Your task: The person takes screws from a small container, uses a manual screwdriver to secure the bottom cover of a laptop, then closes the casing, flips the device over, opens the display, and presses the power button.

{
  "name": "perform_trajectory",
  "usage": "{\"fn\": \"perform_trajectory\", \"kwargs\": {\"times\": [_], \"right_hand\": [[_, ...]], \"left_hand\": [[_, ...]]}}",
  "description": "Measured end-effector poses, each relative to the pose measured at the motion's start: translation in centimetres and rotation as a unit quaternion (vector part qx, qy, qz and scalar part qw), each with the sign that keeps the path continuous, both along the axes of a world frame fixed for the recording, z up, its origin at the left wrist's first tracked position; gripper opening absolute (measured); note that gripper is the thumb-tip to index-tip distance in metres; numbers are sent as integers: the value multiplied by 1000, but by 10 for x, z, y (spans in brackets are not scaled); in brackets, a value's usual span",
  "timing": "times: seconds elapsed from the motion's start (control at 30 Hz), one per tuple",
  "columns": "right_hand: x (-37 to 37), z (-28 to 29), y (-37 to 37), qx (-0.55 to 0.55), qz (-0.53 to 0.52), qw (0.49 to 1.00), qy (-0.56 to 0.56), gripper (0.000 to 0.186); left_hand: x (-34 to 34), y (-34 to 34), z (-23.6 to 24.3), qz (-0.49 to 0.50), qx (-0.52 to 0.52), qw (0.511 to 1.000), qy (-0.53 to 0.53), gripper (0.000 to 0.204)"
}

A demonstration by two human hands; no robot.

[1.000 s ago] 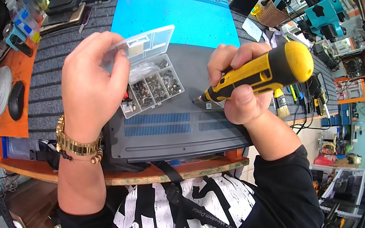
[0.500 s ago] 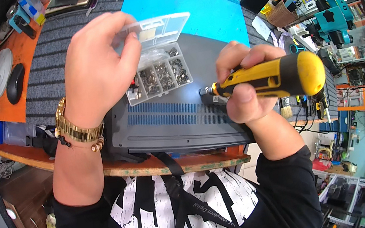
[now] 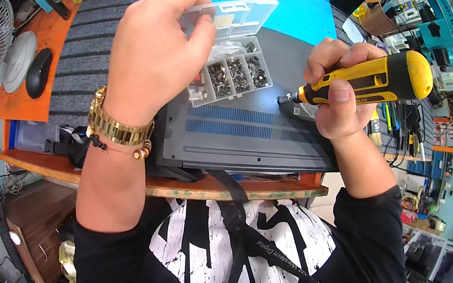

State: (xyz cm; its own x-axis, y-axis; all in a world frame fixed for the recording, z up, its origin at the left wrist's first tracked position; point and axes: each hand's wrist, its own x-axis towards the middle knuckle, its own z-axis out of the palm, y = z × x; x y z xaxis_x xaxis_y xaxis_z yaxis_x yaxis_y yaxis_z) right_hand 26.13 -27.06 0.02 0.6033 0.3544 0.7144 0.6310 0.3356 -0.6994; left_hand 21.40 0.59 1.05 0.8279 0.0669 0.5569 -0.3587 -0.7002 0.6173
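Head view: upturned laptop [image 3: 229,157]
My left hand [image 3: 159,54]: pinching screw-box lid [image 3: 251,13] above laptop
Right hand [image 3: 342,84]: closed round electric screwdriver [image 3: 385,78] over laptop

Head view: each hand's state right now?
Left hand: closed on the clear lid of the screw organizer box.
Right hand: closed around the yellow-and-black electric screwdriver.

- A single wide fisheye view, worn on the head as the left of a side-by-side pair, looks down and forward over the desk [image 3: 282,192].
- It sits close: the left hand [image 3: 162,51] and right hand [image 3: 345,84] loom large mid-picture, the black shirt [image 3: 193,265] below.
- It stands upright, unmirrored, the desk's front edge curving.
- Toward the dark right rim, details are probably too small to read reliably.
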Motion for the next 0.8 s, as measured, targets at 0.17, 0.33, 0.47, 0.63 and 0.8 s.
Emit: {"fn": "perform_trajectory", "kwargs": {"times": [0.17,0.33,0.47,0.63,0.8], "right_hand": [[0,0,0,-8,5,1000,-12,49],[-5,4,-4,-51,-25,998,1,45],[-2,0,0,-5,5,1000,6,48],[-2,1,-8,-23,8,999,45,45],[15,29,-37,28,-55,995,76,40]], "left_hand": [[-1,1,4,-8,-7,1000,6,18],[-1,2,5,-4,5,1000,8,20],[-2,2,6,-11,1,1000,12,22],[-4,0,10,-31,26,999,-17,22],[-9,1,18,-106,17,994,0,23]]}}
